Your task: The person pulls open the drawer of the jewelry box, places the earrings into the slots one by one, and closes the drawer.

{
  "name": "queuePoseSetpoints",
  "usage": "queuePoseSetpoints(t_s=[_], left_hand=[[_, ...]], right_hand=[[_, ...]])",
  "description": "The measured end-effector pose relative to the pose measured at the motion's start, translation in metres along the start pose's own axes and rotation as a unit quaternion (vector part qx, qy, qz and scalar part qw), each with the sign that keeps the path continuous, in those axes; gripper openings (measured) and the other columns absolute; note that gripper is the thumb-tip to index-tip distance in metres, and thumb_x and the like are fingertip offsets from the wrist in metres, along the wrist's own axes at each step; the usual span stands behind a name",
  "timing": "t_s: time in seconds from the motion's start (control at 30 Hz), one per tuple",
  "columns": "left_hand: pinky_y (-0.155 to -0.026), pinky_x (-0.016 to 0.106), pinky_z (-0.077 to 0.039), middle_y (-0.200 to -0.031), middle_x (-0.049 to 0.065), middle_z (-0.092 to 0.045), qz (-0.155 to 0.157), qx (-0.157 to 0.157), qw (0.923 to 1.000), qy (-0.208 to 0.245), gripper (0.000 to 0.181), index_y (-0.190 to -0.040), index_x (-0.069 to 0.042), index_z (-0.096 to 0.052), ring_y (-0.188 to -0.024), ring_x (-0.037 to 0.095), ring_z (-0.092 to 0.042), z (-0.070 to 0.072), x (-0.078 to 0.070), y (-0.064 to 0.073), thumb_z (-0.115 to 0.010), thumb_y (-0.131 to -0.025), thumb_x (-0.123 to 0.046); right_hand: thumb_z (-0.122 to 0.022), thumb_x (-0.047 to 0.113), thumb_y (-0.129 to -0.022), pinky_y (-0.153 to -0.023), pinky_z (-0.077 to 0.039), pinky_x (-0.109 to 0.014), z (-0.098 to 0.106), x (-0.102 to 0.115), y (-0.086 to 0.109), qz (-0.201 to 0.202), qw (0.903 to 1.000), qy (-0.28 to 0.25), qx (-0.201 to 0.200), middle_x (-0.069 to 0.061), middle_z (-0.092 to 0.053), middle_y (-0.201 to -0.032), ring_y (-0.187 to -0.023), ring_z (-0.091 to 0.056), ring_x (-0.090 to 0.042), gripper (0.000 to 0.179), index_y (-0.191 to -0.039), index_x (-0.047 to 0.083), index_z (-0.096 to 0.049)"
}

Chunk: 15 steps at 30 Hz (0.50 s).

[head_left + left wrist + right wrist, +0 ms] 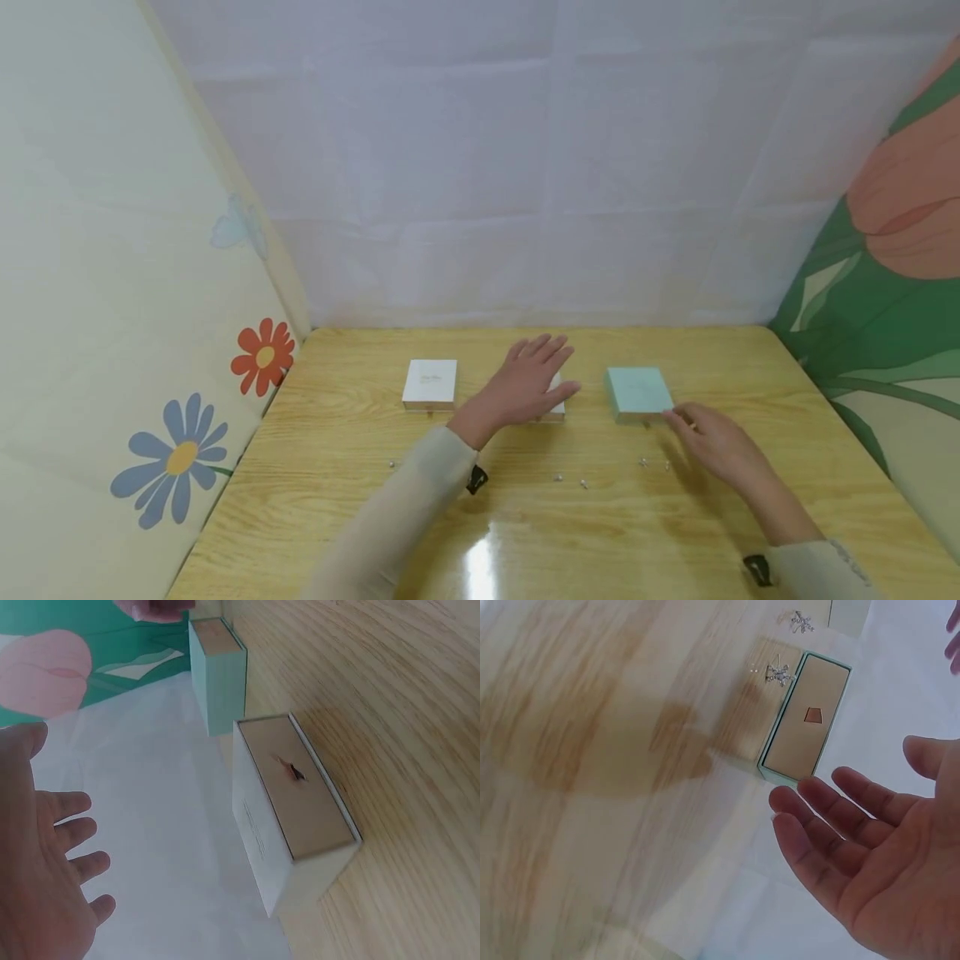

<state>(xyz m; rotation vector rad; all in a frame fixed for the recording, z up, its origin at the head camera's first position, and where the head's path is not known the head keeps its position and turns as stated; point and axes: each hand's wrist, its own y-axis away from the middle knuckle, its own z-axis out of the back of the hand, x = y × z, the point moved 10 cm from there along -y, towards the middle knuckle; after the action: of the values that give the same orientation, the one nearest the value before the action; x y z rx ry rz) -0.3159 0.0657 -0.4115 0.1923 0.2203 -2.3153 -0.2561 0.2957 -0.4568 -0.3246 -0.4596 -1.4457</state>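
My left hand (528,385) hovers over the middle white box (556,412) and hides most of it in the head view. In the left wrist view its fingers (88,865) are spread, with the white box (319,814) apart from them. That box has a tan front with a small brown tab. On the right, my right hand (716,442) is at the front right corner of the mint-green box (640,390). The right wrist view shows its fingers (821,874) loosely bent by the end of the mint box (810,720), holding nothing.
Another white box (431,382) lies at the left. Small silver pieces of jewellery lie in front of the boxes, among them a sparkly star-shaped one (778,673). A pale cloth (525,167) hangs behind the wooden table (337,508), with flowered panels on both sides.
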Motion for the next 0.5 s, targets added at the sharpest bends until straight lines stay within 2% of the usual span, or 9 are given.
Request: queuePoseSetpoints(t_s=[0.17, 0.3, 0.37, 0.5], left_hand=[[-0.127, 0.048, -0.013, -0.17, 0.0, -0.017, -0.011, 0.014, 0.9996, -0.02, 0.067, -0.163, -0.017, -0.025, -0.157, 0.023, -0.013, -0.008, -0.014, -0.017, -0.026, -0.108, -0.056], [-0.128, 0.046, -0.011, -0.17, -0.003, -0.016, -0.012, 0.027, 0.9991, -0.032, 0.065, -0.163, -0.02, -0.023, -0.157, 0.02, -0.011, -0.018, -0.024, -0.029, -0.024, -0.109, -0.056], [-0.128, 0.045, -0.01, -0.17, -0.003, -0.015, -0.015, 0.032, 0.9988, -0.033, 0.065, -0.163, -0.021, -0.022, -0.157, 0.02, -0.01, -0.021, -0.029, -0.034, -0.023, -0.108, -0.056], [-0.129, 0.044, -0.007, -0.171, -0.005, -0.01, -0.016, 0.046, 0.9981, -0.039, 0.067, -0.164, -0.023, -0.018, -0.157, 0.019, -0.007, -0.029, -0.036, -0.042, -0.021, -0.107, -0.059]], right_hand=[[-0.039, 0.04, -0.11, -0.087, -0.051, -0.064, -0.006, -0.001, -0.003, 0.001, 0.9999, -0.01, 0.008, -0.031, -0.066, -0.117, -0.107, -0.062, -0.05, 0.055, -0.125, -0.008, -0.062], [-0.037, 0.043, -0.11, -0.088, -0.051, -0.063, -0.012, -0.006, -0.006, -0.013, 0.9995, -0.018, 0.024, -0.031, -0.065, -0.119, -0.109, -0.061, -0.051, 0.059, -0.127, -0.008, -0.061], [-0.037, 0.046, -0.109, -0.085, -0.053, -0.059, -0.014, -0.01, -0.007, -0.028, 0.9985, -0.03, 0.037, -0.029, -0.067, -0.115, -0.104, -0.064, -0.047, 0.062, -0.129, -0.009, -0.059], [-0.038, 0.048, -0.109, -0.072, -0.055, -0.043, -0.018, -0.016, -0.008, -0.056, 0.9947, -0.063, 0.059, -0.015, -0.071, -0.098, -0.087, -0.067, -0.027, 0.064, -0.13, -0.008, -0.059]])
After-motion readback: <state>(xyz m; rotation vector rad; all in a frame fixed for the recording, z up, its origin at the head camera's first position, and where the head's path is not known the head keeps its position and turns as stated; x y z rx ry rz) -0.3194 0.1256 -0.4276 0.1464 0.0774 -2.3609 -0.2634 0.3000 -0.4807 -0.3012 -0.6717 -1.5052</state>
